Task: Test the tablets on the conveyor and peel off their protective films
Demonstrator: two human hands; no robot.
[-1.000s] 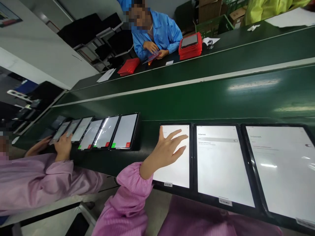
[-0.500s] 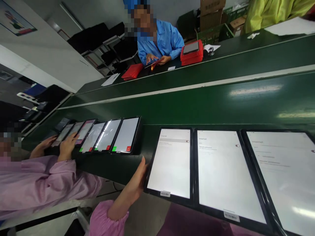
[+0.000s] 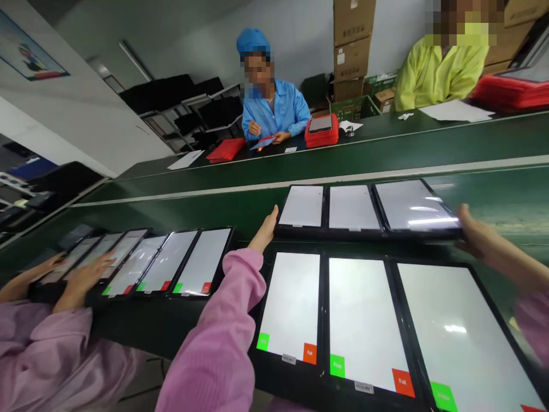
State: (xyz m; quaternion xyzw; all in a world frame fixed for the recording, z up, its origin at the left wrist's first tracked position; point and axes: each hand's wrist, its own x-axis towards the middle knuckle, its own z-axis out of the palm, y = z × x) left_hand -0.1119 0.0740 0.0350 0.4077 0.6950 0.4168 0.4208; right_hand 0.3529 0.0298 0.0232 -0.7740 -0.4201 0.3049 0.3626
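A row of three tablets (image 3: 355,207) with pale lit screens sits across the far part of my reach, side by side. My left hand (image 3: 266,229) presses on its left end, and my right hand (image 3: 476,232) grips its right end; the fingertips of both are partly hidden behind the edges. Closer to me lies a second row of three tablets (image 3: 358,309), their white screens showing green and red boxes at the bottom corners. Neither hand touches that nearer row. Small barcode labels are stuck to the lower frames of two of its tablets.
To the left, a co-worker's hands (image 3: 88,274) are over another row of tablets (image 3: 201,257) on the green bench (image 3: 206,206). Across from me a person in blue (image 3: 278,109) sits near red stacks (image 3: 321,130). A person in yellow (image 3: 441,74) is farther right.
The three-tablet row has moved away from me, held at both ends. A nearer row with green and red boxes is now visible. My right hand has come into view.
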